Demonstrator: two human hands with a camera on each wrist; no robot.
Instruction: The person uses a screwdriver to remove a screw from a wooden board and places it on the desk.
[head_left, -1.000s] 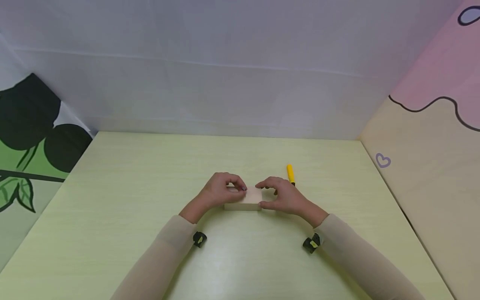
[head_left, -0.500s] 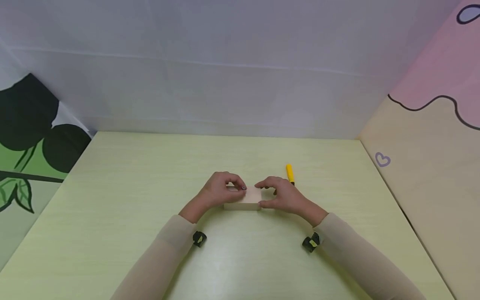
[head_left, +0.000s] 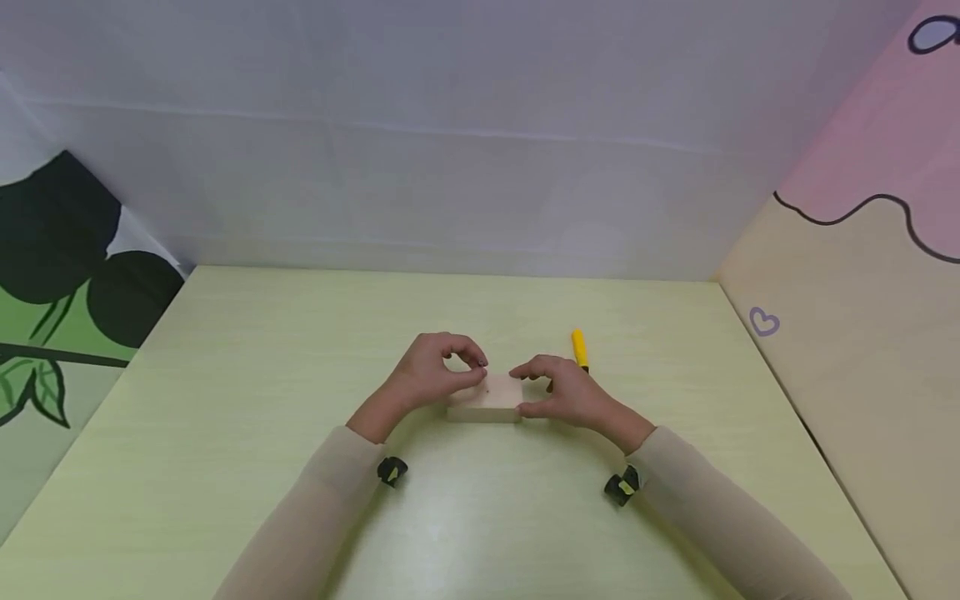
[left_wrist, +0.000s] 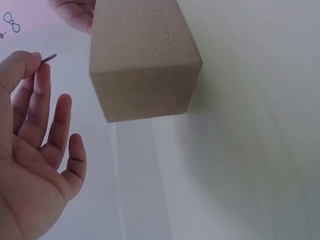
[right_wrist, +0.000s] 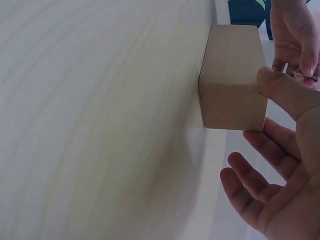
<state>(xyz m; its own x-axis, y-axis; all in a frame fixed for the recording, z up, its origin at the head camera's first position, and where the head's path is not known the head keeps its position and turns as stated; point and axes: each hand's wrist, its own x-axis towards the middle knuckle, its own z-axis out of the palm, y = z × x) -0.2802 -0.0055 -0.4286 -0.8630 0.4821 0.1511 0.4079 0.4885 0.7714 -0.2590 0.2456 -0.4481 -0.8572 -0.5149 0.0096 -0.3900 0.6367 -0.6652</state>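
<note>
A pale wooden block point(head_left: 498, 412) lies on the table, with a small dark spot on its top face. My right hand point(head_left: 562, 390) holds the block's right end, thumb on the near side and a finger at the far side; the other fingers hang loose in the right wrist view. Above the block's left part, my left hand point(head_left: 431, 371) pinches a small screw point(left_wrist: 49, 58) between thumb and index finger. Its threaded tip points away from the fingertips in the left wrist view. The left hand is apart from the block point(left_wrist: 145, 92).
Just beyond my right hand lies a tool with a yellow handle point(head_left: 579, 347); its lower part is hidden behind the hand. The light wood table point(head_left: 300, 350) ends at a white back wall point(head_left: 450, 192). A painted panel point(head_left: 847, 317) bounds the right side.
My left hand has lifted off the block and moved slightly up and left with the screw, uncovering the dark spot on the top. The right hand and block have stayed put.
</note>
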